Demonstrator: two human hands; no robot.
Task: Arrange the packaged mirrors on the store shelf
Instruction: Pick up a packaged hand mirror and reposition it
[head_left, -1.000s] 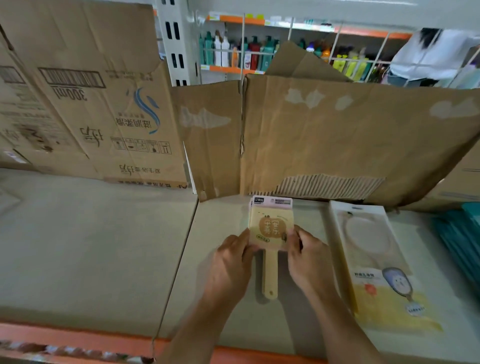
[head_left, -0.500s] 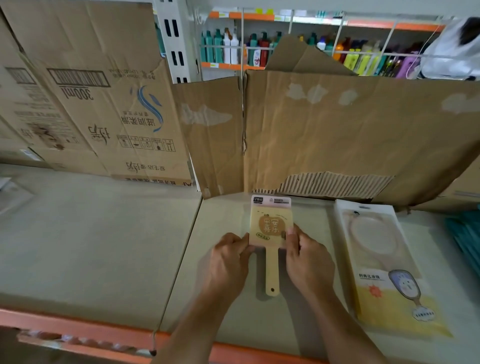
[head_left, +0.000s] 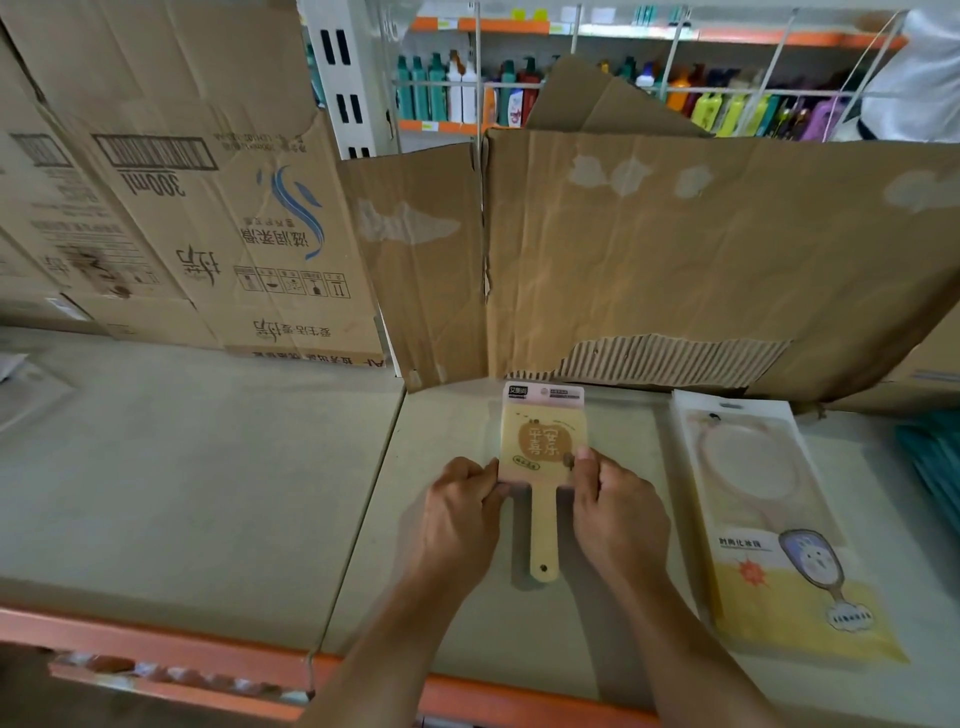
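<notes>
Left hand (head_left: 457, 512) and right hand (head_left: 618, 506) are pinching the paddle-shaped yellow mirror (head_left: 542, 452) (glossy wrap, flat handle), lying on the matte shelf (head_left: 208, 493) left of the rectangular boxed mirror (head_left: 769, 525).

A single head-worn wide-angle camera provides the only view. It looks forward and steeply down onto the shelf board (head_left: 208, 493) from close above its orange front edge (head_left: 156, 644). Both forearms enter from the bottom of the frame. The flattened cardboard (head_left: 701, 249) standing at the back of the shelf fills mid-frame; a farther rack of bottles (head_left: 457, 88) shows above it. Straight lines bow near the frame borders.
</notes>
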